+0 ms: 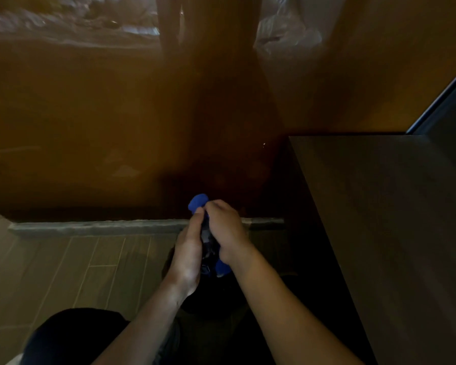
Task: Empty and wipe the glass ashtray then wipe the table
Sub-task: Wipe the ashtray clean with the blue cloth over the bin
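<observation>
- The glass ashtray (208, 242), a clear dark-looking piece held on edge, is between the two hands, low in the middle of the view and above a dark round shape that may be a bin; only a narrow strip of it shows, so its form is hard to read.
- The left hand (188, 255) has its grip closed around the left side of the glass ashtray, fingers reaching up to its top edge.
- The right hand (228, 233) has its grip closed on a bright blue soft cloth (198, 202), which it presses against the glass; one end of the cloth comes out above the fingers and another end shows below the palm.
- I judge that the step in hand is the wiping of the ashtray; whether it is already emptied I cannot tell, because the inside is covered.
- The next move calls, I think, for turning the glass in the left grip so the cloth reaches the other faces, with a firm hold, as glass is slippery.
- The dark brown flat bench (379, 219) stands to the right, apart from the hands; its far and near parts are cut off.
- Under the hands is grey wooden-plank floor (71, 270), then a pale sill, then an orange-brown blurred wall.
- The top of the view is unclear; I cannot name the pale things there.
</observation>
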`<state>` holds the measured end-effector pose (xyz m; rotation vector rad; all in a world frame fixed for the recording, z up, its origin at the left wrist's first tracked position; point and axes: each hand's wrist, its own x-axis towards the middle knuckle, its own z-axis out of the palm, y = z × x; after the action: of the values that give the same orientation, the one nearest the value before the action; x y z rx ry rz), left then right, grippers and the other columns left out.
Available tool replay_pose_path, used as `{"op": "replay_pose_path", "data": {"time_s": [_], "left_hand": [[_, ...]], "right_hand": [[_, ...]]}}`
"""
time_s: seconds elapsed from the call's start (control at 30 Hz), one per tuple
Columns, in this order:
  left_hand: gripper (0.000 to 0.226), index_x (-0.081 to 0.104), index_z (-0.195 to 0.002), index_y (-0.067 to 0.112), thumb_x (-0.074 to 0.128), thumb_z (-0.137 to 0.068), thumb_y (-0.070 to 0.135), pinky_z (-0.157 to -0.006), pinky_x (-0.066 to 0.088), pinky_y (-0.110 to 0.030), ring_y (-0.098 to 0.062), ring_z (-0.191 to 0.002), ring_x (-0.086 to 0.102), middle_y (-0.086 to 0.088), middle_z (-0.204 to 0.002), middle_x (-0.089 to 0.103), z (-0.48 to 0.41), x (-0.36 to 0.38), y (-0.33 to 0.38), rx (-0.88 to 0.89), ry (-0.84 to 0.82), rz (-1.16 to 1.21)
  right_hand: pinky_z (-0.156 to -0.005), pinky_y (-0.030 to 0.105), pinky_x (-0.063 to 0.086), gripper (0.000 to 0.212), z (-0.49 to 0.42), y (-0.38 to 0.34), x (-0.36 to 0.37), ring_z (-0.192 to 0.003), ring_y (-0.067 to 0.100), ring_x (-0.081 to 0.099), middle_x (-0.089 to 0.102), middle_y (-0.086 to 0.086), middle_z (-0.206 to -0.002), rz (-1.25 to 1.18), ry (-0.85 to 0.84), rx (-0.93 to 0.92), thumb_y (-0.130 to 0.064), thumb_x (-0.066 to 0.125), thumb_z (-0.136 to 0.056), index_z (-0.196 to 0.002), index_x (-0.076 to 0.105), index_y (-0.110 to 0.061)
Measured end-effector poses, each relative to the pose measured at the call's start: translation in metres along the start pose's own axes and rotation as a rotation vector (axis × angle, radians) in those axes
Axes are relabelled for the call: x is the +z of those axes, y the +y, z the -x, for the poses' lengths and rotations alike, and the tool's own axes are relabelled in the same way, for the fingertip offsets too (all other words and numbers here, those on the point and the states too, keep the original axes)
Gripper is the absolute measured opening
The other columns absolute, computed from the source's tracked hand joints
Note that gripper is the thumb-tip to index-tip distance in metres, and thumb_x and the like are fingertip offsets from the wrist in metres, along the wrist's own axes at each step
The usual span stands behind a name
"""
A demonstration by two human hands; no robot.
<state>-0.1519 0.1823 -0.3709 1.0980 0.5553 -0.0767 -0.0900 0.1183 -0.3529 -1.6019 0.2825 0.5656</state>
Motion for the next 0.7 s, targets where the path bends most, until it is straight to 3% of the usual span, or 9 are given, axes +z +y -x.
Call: {"op": "replay_pose_path", "data": {"time_s": [0.27, 0.4, 0.47, 0.57, 0.7], "left_hand": [[0.054, 0.066, -0.14, 0.022, 0.045, -0.104, 0.056, -0.105, 0.053, -0.049, -0.031, -0.123, 0.07, -0.015, -0.128, 0.075, -0.007, -0.01, 0.003, -0.029, -0.079, -0.082], [0.06, 0.07, -0.135, 0.017, 0.046, -0.102, 0.061, -0.099, 0.054, -0.044, -0.03, -0.117, 0.073, -0.016, -0.125, 0.077, -0.01, -0.012, 0.004, -0.085, -0.08, -0.014], [0.061, 0.071, -0.134, 0.015, 0.046, -0.102, 0.061, -0.092, 0.054, -0.042, -0.028, -0.112, 0.074, -0.016, -0.121, 0.078, -0.012, -0.01, 0.006, -0.099, -0.062, 0.038], [0.07, 0.076, -0.126, 0.013, 0.044, -0.099, 0.069, -0.092, 0.057, -0.043, -0.029, -0.103, 0.078, -0.019, -0.118, 0.078, -0.013, -0.009, 0.009, -0.102, -0.052, 0.151], [0.093, 0.079, -0.121, 0.01, 0.032, -0.092, 0.085, -0.098, 0.054, -0.046, -0.032, -0.113, 0.076, -0.021, -0.125, 0.076, -0.018, -0.018, 0.009, -0.099, -0.076, 0.178]], "right_hand": [[-0.067, 0.035, 0.057, 0.019, -0.017, 0.001, -0.021, -0.089, 0.031, 0.073, 0.076, 0.012, -0.092, -0.121, 0.004, 0.184, -0.022, 0.058, -0.097, -0.099, 0.075, -0.014], [-0.066, 0.035, 0.058, 0.024, -0.01, 0.001, -0.024, -0.083, 0.027, 0.072, 0.076, 0.012, -0.091, -0.053, -0.018, 0.071, -0.025, 0.053, -0.1, -0.098, 0.076, -0.016], [-0.084, 0.041, 0.059, 0.024, -0.001, 0.003, -0.019, -0.093, 0.025, 0.073, 0.076, 0.011, -0.101, -0.033, -0.058, -0.095, -0.028, 0.053, -0.101, -0.1, 0.076, -0.023], [-0.101, 0.043, 0.054, 0.022, 0.01, 0.018, -0.012, -0.108, 0.011, 0.069, 0.073, -0.007, -0.114, 0.095, -0.086, -0.334, -0.038, 0.052, -0.102, -0.115, 0.071, -0.039], [-0.123, 0.038, 0.03, 0.041, 0.014, 0.044, -0.019, -0.146, 0.002, 0.035, 0.046, -0.016, -0.155, 0.464, -0.058, -0.635, -0.044, 0.046, -0.104, -0.143, 0.057, -0.037]]}}
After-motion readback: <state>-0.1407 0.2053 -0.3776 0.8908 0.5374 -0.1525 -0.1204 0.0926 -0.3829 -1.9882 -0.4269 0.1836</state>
